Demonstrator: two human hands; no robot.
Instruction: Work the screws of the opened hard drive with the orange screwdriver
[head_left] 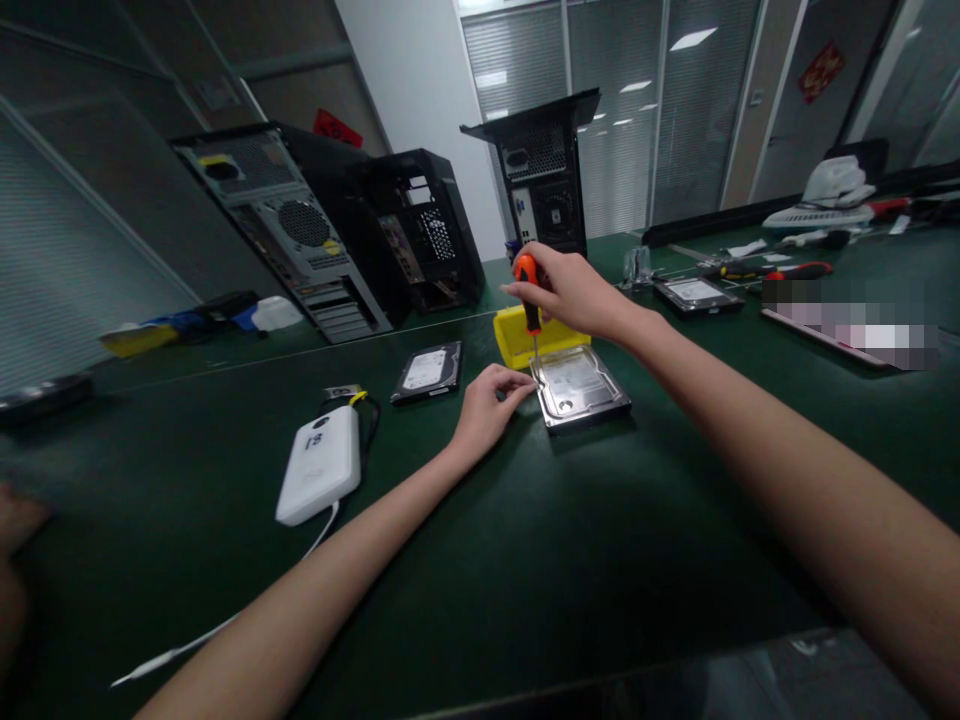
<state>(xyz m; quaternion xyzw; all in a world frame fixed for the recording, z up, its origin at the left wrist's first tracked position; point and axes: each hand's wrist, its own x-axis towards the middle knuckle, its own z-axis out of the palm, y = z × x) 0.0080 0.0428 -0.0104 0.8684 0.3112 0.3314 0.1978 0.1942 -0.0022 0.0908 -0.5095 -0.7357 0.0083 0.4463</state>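
A silver hard drive (577, 388) lies on the green table, in front of an open yellow case (514, 337). My right hand (574, 288) is closed round the orange and black handle of a screwdriver (530, 300), held upright with its tip at the drive's left edge. At that same edge, close to the tip, my left hand (487, 405) has thumb and forefinger pinched together; whatever they hold, if anything, is too small to make out. Another hard drive (427, 372) with a white label lies left of the case.
A white power bank (321, 465) with a cable lies at the left. Computer cases (337, 220) stand behind. A third drive (697, 295), pliers (799, 271) and a phone (825, 338) are at the right. Another person's hand (19, 518) shows at the left edge.
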